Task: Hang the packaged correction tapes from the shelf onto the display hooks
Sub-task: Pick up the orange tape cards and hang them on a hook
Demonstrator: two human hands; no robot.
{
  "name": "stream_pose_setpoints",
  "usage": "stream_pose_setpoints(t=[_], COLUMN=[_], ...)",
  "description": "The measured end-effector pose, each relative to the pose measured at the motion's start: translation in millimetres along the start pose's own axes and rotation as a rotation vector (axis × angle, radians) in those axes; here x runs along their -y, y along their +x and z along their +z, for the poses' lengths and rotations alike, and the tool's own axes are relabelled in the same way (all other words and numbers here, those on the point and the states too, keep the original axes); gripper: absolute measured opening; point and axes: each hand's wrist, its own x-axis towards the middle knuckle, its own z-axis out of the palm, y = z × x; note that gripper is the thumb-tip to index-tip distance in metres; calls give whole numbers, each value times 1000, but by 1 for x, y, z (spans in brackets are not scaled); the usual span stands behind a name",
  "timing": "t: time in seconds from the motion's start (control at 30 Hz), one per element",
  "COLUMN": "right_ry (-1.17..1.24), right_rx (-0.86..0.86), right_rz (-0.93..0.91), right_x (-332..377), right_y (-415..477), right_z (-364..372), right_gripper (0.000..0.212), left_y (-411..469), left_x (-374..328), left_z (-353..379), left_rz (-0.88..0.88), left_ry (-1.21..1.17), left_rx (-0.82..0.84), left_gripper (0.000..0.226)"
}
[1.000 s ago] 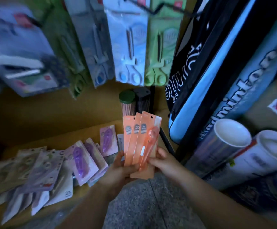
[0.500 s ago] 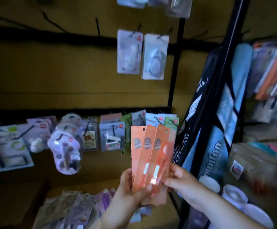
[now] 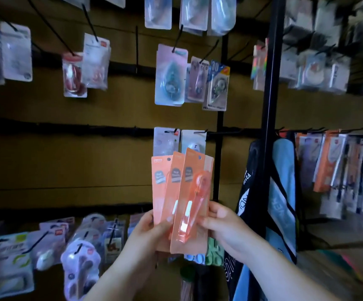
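Both hands are clamping one fan of orange card-backed correction tape packs, held upright in front of the brown display wall. The left hand is gripping the lower left of the fan, its thumb lying across the front cards while its fingers are hiding behind them. The right hand is pinching the lower right edge of the frontmost pack, which is showing a clear orange blister. Three cards are showing clearly, and a paler edge is peeking out behind them; how many packs are in the fan is hard to tell. The bottoms of the rear cards are hiding behind the hands. Just above the fan, two pale blister packs are hanging on black wire display hooks, their lower halves covered by the orange cards. Right of the hands, a blue and black bag is hanging, cut off below. Down to the left, blurred packaged goods are too smeared to identify.
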Motion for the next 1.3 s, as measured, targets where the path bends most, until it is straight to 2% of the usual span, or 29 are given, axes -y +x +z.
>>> stream_pose_setpoints(t=[0.07,0.2,0.27,0.33,0.43,0.57,0.8,0.87,1.03,1.17,1.3], right_ry=[17,55,54,57,116,164,125,118,57,64,35], right_rx=[-20,-67,-84,-108,-182,-345,-652,-698,-760,-728,-719], right_rz=[-5,-14,-22,-41,-67,-121,-271,-270,-190,-183,-196], right_x=[5,10,12,12,11,16,60,60,40,38,39], right_y=[5,19,25,31,41,53,76,79,80,79,79], right_z=[-6,-18,-26,-33,-43,-58,-94,-105,-117,-114,-110], right_gripper=[24,22,20,19,20,20,15,20,28,29,29], left_y=[9,33,43,53,68,86,102,105,105,105,106], left_x=[-5,-5,-3,-1,5,11,12,15,22,27,25], left_z=[4,14,18,20,21,20,19,18,16,15,14], left_rz=[-12,-14,-20,-22,0,26,44,43,64,50,70], left_ry=[-6,4,-15,-48,-48,-38,-30,-20,34,30,-32], left_rx=[45,65,66,57,-42,-164,-129,-123,-148,-130,-131], left_gripper=[10,38,41,40,39,17,18,18,35,36,50])
